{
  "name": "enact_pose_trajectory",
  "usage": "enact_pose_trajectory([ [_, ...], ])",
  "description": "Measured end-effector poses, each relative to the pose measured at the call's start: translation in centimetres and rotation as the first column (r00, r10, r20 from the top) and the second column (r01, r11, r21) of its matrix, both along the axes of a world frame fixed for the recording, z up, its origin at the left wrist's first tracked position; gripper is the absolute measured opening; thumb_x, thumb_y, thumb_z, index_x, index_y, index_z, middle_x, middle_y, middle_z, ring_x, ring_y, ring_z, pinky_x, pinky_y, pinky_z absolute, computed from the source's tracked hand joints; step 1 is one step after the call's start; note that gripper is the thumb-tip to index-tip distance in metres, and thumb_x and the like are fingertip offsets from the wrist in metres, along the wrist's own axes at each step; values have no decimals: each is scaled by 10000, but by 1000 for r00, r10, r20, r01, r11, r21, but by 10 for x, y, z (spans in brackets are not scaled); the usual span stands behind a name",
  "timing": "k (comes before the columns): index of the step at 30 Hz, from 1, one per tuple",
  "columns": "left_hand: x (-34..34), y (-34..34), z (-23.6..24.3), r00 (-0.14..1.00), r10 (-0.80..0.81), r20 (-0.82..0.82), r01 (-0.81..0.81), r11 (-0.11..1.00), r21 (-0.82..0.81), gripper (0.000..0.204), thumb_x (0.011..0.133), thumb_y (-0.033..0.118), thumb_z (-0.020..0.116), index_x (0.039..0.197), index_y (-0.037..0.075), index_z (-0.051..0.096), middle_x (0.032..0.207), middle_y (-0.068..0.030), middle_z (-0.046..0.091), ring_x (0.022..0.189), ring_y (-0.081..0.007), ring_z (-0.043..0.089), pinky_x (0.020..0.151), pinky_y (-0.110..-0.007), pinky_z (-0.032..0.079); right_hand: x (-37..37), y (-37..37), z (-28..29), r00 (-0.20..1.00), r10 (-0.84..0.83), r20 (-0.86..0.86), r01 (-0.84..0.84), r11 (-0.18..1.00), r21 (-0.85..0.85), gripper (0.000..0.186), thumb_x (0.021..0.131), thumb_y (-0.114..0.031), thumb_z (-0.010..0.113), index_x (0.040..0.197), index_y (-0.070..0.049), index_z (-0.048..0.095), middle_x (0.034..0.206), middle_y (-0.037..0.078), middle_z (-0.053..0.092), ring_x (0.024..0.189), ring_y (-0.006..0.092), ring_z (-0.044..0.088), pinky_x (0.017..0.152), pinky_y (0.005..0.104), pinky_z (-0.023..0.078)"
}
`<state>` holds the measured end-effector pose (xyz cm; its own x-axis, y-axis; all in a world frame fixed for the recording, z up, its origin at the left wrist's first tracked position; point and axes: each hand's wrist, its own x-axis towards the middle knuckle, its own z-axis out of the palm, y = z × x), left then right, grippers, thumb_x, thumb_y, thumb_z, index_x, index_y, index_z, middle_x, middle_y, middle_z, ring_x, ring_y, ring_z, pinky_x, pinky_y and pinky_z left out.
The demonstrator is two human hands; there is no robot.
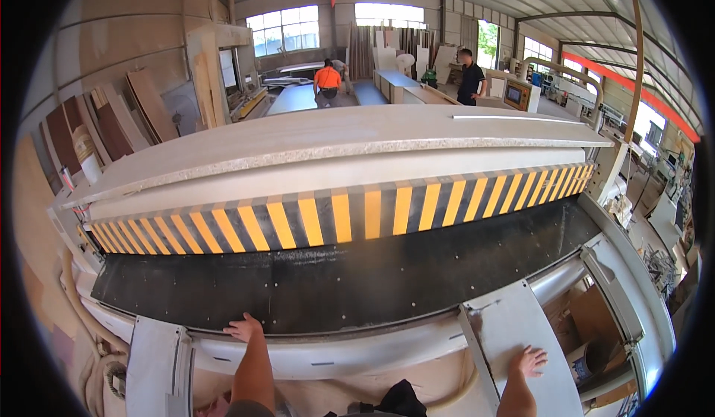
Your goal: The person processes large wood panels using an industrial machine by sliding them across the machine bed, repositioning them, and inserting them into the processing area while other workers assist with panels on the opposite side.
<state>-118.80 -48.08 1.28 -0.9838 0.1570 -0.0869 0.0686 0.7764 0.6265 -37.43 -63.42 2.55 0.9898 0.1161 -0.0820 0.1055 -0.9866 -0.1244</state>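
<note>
Spread-fingered left hand (244,329) and right hand (530,361) are resting empty, possibly risking pinching if straying beneath the striped beam (372,212).

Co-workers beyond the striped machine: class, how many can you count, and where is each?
3: one in an orange top left of centre, one in grey partly hidden just right of that, one in a dark top farther right. The machine may hide others.

Both forearms (253,368) outstretched, left hand (243,328) and right hand (530,361) palm-down, loosely spread
</note>
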Motion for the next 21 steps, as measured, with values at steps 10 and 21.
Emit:
enact_pose_trajectory([
  [10,34,18,-11,944,78,-320,-109,991,-83,686,971,320,563,1530,-21,359,1666,-213,214,1477,-460,283,1231,-505,265,-6,5,9,999,-39,35,43,992,-117,705,1055,-562,347,1611,-135,265,1694,47,212,1564,265,157,1185,627,201],
  [21,0,18,-46,878,448,-171,-455,890,-3,825,988,481,535,1573,-13,227,1603,-261,304,1406,-466,409,1140,-494,398,-40,20,54,999,-40,-21,37,990,-137,724,1052,-586,337,1612,-134,266,1692,55,208,1562,273,168,1172,639,217],
])
